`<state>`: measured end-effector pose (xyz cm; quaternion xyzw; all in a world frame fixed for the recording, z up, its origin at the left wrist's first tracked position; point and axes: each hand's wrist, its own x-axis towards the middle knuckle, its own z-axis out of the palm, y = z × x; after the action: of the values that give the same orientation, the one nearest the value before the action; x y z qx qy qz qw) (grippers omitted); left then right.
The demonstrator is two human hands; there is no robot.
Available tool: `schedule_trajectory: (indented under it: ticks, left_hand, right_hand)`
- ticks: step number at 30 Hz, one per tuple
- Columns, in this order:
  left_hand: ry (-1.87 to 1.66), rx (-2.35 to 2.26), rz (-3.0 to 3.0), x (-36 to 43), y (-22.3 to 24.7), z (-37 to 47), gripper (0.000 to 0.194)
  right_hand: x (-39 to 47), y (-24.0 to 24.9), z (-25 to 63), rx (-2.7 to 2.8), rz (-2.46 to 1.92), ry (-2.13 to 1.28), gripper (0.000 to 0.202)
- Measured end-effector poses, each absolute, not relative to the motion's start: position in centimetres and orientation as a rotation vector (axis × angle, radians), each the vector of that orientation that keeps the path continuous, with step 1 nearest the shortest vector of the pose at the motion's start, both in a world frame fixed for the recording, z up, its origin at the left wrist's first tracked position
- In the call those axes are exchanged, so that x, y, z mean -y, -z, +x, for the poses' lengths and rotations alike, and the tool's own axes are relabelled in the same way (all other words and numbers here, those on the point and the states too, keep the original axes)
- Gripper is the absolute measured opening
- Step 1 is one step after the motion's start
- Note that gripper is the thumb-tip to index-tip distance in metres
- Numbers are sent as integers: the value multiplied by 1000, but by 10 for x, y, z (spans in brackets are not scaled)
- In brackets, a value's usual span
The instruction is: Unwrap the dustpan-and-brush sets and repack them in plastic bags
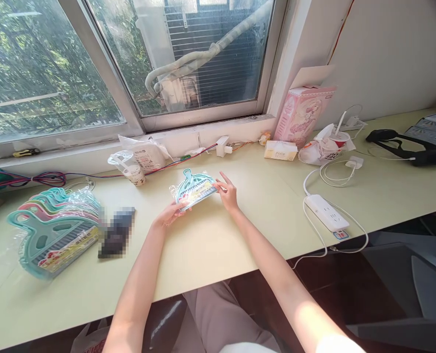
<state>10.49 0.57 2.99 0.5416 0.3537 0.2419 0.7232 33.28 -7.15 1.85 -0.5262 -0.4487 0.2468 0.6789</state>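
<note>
A small turquoise dustpan and brush set (195, 189) in clear plastic wrap, with a yellow label, is between my hands above the table. My left hand (171, 213) is closed on its lower left corner, the thumb lying over the front. At its right end my right hand (227, 191) pinches the edge, one finger pointing up and away. To the left lies a stack of similar wrapped dustpans (56, 233) in turquoise and pink. Beside that stack is a dark, pixelated object (117, 233) whose kind I cannot make out.
Along the window wall stand a drink cup (134, 174), a wrapped white packet (148, 154), a tissue pack (280, 150) and a pink box (302, 115). At right, a white power strip (326, 212) with loose cables lies near the table's front edge, a black headset (409, 147) farther back.
</note>
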Motion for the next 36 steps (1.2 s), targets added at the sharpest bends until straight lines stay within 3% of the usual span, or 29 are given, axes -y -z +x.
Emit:
schedule_trajectory:
  ticks: [4, 9, 12, 19, 23, 30, 36]
  left_hand:
    - [-533, -776, 1219, -4, -33, 105, 33]
    - [-518, -773, 1266, -8, -29, 100, 31]
    - [-458, -784, 1295, -12, -26, 95, 33]
    - [-479, -625, 1257, -6, -27, 100, 77]
    - [-666, -855, 1351, 2, -23, 118, 96]
    - [-860, -989, 1066, -4, -14, 130, 40]
    - [-1000, -1030, 1004, -9, -6, 129, 35]
  right_hand:
    - [71, -15, 332, 1010, -1242, -557, 34]
    - [63, -5, 336, 924, -1256, -793, 60]
    - [56, 0, 335, 897, -1191, -1020, 45]
    - [50, 8, 338, 730, -1257, -878, 32]
    - [50, 10, 340, 727, -1275, -825, 34]
    - [49, 6, 333, 790, -1199, -877, 40]
    - [51, -1, 332, 685, -1168, -1109, 58]
